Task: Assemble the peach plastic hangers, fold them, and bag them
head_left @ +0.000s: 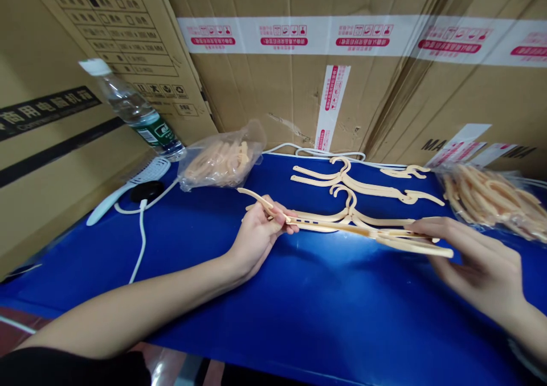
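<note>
We are holding a beige plastic hanger (pixel 329 226) almost edge-on above the middle of the blue worktop (pixel 325 317), our left hand (pixel 258 235) closing its fingers tightly around one end and our right hand (pixel 481 255) pinching the other between thumb and fingers. Just behind it, a second hanger (pixel 351 206) is lying flat, and a third hanger (pixel 371 189) is resting beyond that, nearer the far edge. A small loose piece (pixel 405 172) is lying close to that edge. A clear bag of beige parts (pixel 491 198) is sitting toward the far right corner; another bag (pixel 217 164) is slumping left of centre. Near the far left corner, we are seeing a bottle (pixel 143 113), a pale brush (pixel 149 171) and a black disc (pixel 146 191) with a white cable (pixel 143 241). Cardboard boxes (pixel 273 90) are standing along the far edge.
</note>
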`<state>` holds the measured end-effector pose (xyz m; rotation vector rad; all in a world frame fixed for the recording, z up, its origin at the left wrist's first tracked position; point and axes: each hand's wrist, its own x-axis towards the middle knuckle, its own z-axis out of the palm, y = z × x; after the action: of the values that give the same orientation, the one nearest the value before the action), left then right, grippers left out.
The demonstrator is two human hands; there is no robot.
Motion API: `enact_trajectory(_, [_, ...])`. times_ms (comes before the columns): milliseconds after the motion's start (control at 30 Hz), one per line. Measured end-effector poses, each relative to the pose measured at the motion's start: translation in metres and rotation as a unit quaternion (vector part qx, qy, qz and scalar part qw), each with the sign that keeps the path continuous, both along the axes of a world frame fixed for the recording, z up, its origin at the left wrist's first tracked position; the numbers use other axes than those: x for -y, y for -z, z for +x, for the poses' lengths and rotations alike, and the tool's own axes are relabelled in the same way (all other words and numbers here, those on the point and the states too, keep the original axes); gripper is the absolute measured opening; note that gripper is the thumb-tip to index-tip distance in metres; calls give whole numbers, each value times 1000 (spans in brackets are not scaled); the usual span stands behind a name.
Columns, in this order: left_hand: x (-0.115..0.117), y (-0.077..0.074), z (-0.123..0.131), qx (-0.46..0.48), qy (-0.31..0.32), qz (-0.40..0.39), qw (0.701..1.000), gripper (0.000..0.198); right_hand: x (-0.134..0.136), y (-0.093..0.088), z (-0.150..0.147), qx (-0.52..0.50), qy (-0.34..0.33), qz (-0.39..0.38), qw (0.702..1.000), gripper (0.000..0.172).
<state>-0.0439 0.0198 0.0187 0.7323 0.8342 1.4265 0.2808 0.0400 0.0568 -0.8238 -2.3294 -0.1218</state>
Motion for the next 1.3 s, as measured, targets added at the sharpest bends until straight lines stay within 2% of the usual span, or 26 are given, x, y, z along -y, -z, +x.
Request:
enact_trajectory(233, [-2,0,1,-17,-25,31,999,39,2,7,-3,-20,8,-18,1000,25])
enact_trajectory(433, [-5,-1,0,-20,-31,-5,999,46,3,9,0,-28,46,-49,997,21])
enact_trajectory(533, [0,-3,2,-32,-41,-14,999,40,3,10,4,-47,75,-67,994,23])
enact_trajectory(600, [10,-3,6,-65,-16,-26,997,28,3,8,8,-64,93,-84,990,23])
enact_trajectory(667, [26,-3,10,-151,77,-10,985,19,1,4,12,-75,101,-106,986,22])
enact_trajectory(700, [34,-1,12,-219,154,47,962,22,0,1,14,-74,97,-121,985,22])
enact_trajectory(733, [41,0,14,-296,201,138,923,26,-2,-1,16,-70,88,-137,984,21])
enact_trajectory(767, [46,2,15,-376,220,263,861,32,-4,-3,17,-62,75,-151,984,20])
enact_trajectory(800, [50,3,15,-445,206,382,783,35,-5,-5,19,-47,61,-167,983,19])
enact_trajectory(833, [53,4,15,-506,178,467,703,36,-7,-6,19,-32,45,-182,982,19])
enact_trajectory(867, [53,5,14,-555,144,519,633,37,-9,-6,20,-18,31,-195,980,18])
enact_trajectory(900, [53,6,14,-597,116,537,584,37,-10,-5,20,-4,18,-209,978,17])
enact_trajectory(933, [52,7,13,-634,97,530,555,38,-11,-4,20,9,6,-223,975,16])
enact_trajectory(1000, [50,8,13,-685,84,494,529,46,-12,-1,20,35,-12,-249,968,13])
enact_trajectory(1100, [49,13,13,-723,90,460,507,55,-14,2,21,80,-24,-281,956,9])
enact_trajectory(1167, [48,16,13,-733,110,440,508,57,-15,4,22,112,-27,-284,952,8])
enact_trajectory(1300, [46,21,11,-734,136,400,531,56,-17,7,22,131,-12,-239,962,9])
